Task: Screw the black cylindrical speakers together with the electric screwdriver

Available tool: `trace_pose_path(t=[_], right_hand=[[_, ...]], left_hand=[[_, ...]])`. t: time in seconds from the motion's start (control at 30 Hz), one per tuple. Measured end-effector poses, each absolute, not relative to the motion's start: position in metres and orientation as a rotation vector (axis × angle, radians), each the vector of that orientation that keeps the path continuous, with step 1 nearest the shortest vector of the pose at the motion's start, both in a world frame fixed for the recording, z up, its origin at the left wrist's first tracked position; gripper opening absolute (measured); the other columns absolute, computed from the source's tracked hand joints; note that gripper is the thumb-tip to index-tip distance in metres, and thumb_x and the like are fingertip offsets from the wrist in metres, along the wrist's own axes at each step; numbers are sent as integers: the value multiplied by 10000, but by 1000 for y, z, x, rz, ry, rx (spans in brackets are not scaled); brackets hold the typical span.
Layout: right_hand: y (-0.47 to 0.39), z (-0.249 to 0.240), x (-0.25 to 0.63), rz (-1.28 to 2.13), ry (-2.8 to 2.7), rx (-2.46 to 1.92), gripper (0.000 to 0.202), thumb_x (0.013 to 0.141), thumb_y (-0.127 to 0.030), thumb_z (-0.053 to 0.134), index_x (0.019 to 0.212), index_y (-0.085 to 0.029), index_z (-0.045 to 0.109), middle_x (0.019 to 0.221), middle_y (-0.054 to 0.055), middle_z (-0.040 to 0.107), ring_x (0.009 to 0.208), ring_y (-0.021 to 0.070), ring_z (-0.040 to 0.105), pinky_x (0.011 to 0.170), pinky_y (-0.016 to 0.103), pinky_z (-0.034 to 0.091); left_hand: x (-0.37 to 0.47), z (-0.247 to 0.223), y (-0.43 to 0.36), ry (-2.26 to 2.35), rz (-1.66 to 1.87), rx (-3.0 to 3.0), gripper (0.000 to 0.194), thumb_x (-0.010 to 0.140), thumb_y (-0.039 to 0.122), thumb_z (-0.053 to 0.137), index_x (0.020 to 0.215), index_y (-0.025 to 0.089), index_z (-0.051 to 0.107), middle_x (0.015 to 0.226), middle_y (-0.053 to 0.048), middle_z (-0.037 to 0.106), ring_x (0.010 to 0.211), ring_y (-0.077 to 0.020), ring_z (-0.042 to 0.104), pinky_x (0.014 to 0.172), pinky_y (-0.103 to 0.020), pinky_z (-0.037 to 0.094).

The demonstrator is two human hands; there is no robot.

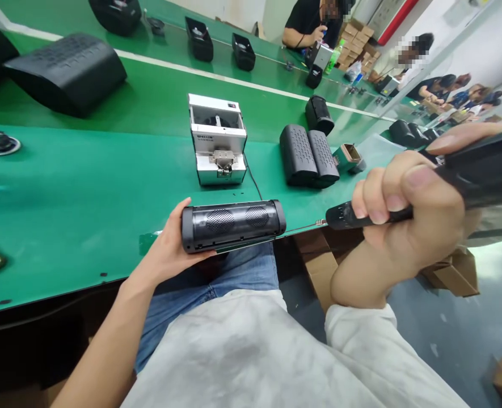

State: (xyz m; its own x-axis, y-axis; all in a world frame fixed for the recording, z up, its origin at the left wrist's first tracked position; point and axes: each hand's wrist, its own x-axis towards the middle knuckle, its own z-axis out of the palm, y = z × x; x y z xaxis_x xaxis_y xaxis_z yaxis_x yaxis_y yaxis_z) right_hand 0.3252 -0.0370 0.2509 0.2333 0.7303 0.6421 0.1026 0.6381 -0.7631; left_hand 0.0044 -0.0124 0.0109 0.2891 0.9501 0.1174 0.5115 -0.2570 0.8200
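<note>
My left hand (pixel 172 246) grips the left end of a black speaker (pixel 239 222), thumb on top and fingers beneath. The speaker lies lengthwise at the front edge of the green table, two round perforated patches facing up. My right hand (pixel 416 198) is wrapped around a black electric screwdriver (pixel 344 216), held level at the right. Its thin bit points left and reaches the speaker's right end; whether the tip touches cannot be made out. Just behind the speaker stands a white screw feeder (pixel 220 141) with a metal outlet at its front.
Dark textured speaker housings (pixel 299 156) stand behind to the right, near a small green box (pixel 347 156). A large black housing (pixel 70 73) sits on the green conveyor (pixel 157 85) at the left. Cardboard boxes (pixel 319 266) are below the table edge. Co-workers sit farther along.
</note>
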Motion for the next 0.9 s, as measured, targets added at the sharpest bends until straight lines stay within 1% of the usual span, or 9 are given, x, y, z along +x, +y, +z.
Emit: trace_pose_path(t=[0.1,0.13,0.27,0.33,0.4,0.53,0.63,0.77,0.9], right_hand=[[-33,244,324,555,-1230,-637,339,841,-141,949,985,-265,669,577,-106,504,371,100,366,352,282,338],[-32,242,324,558,-1241,-624,331,851,-121,942,998,-258,679,589,-102,518,377,100,384,354,277,349],[-30,221,322,540,-1294,-640,293,922,-126,904,1068,-266,692,633,-93,543,401,108,436,376,273,411],[-30,204,321,592,-1327,-689,258,981,-144,861,1101,-274,673,664,-84,558,439,119,493,420,271,470],[-29,187,322,670,-1363,-715,227,1038,-175,816,1103,-281,626,694,-84,551,460,113,511,448,249,486],[-29,165,325,702,-1391,-663,200,1104,-199,727,1112,-293,551,715,-100,493,441,76,415,449,193,431],[-31,159,328,675,-1403,-656,183,1126,-188,677,1135,-301,534,708,-107,462,438,74,383,455,186,424],[-33,156,329,653,-1391,-663,182,1131,-217,672,1133,-305,512,685,-111,449,418,80,369,435,181,398],[-34,154,328,660,-1376,-656,168,1131,-187,662,1139,-298,535,683,-103,463,425,83,377,456,194,404]], left_hand=[[4,13,-13,1333,782,1890,1291,855,643,925,1820,275,151,1561,-147,606,1352,-417,727,1200,-629,603],[4,13,-13,1336,777,1893,1306,842,641,934,1819,271,151,1558,-154,611,1337,-413,735,1191,-624,609],[3,8,-12,1350,797,1903,1304,824,616,951,1815,286,170,1563,-158,622,1362,-417,732,1203,-612,604],[1,5,-13,1355,811,1909,1266,846,603,940,1814,352,164,1590,-124,612,1395,-417,724,1218,-624,597],[0,2,-13,1344,837,1932,1223,863,601,927,1806,412,171,1623,-97,600,1415,-415,720,1232,-648,588],[1,-2,-16,1323,897,1960,1103,899,567,888,1784,374,259,1644,-121,609,1442,-417,716,1273,-646,565],[3,-3,-19,1359,910,1911,1012,923,562,840,1762,392,299,1639,-107,626,1449,-416,718,1264,-648,576],[3,-3,-19,1388,894,1881,982,926,584,818,1749,421,307,1616,-99,651,1406,-417,749,1213,-648,616],[2,-4,-20,1363,893,1871,991,929,541,838,1753,402,306,1646,-117,629,1444,-416,726,1251,-649,585]])
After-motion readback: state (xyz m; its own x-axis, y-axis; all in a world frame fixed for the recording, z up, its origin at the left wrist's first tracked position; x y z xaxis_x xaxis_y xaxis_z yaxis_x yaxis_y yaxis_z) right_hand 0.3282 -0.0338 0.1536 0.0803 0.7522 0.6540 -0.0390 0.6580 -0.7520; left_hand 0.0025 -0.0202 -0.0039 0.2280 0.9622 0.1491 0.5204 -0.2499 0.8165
